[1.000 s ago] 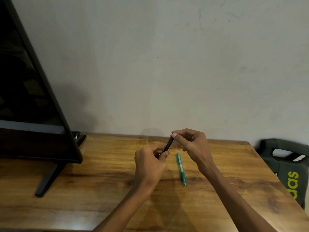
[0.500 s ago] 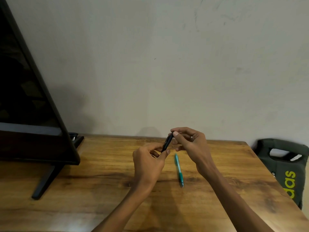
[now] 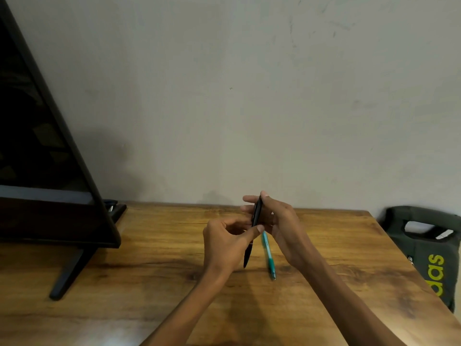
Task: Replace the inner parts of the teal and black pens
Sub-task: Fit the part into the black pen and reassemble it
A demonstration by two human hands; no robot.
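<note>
step: opening black pen (image 3: 254, 227), judged | left hand (image 3: 225, 242) pinches its lower barrel, right hand (image 3: 279, 221) grips its upper end, above desk (image 3: 154, 265) | teal pen (image 3: 269, 255) lies on desk, just right | next: twist halves apart, keeping small parts from dropping

Black pen (image 3: 252, 231): formerly short in view and slanted between the two hands; now stands nearly upright, its lower end showing below the left hand (image 3: 225, 243).
Right hand (image 3: 277, 221): grip shifted from fingertips at the pen's top end to fingers spread along the upper barrel.
Left hand: thumb now pressed against the barrel's middle.
</note>
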